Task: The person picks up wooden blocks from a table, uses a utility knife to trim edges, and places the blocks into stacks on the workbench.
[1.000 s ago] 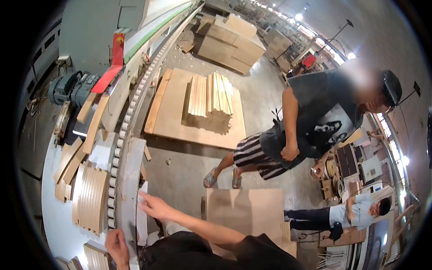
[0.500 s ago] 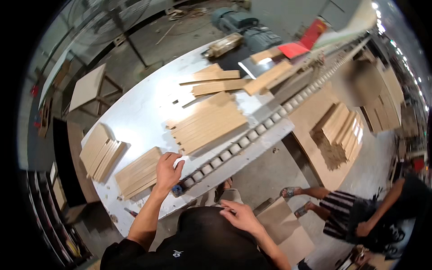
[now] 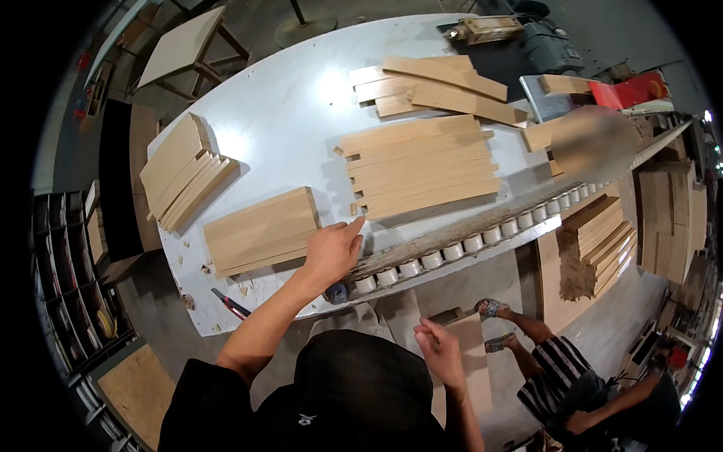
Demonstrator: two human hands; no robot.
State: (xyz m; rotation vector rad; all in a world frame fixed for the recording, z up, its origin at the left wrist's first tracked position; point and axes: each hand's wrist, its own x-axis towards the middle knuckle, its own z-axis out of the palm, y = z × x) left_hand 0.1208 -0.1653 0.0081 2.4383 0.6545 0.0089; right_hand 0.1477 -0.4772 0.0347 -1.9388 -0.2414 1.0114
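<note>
On the bench (image 3: 279,113), the leftmost stack of wooden strips (image 3: 177,166) has staggered pieces on its right side that a bump could slide loose. The slim red-and-black tool (image 3: 235,306) lies just beside the left forearm (image 3: 263,324), which might sweep it over the near edge. The middle stack (image 3: 260,230) could be knocked askew by that same arm. Small offcuts (image 3: 354,208) at the row of strips (image 3: 425,169) might wedge between its uneven ends; a push toward the rollers (image 3: 452,251) could send a strip rolling. The left hand (image 3: 331,248) reaches forward, fingers loosely extended, gripping nothing visible, at the row's near left corner; contact I cannot tell. The right hand (image 3: 440,350) is raised before the body, off the bench, loosely half-open, nothing visible in it.
</note>
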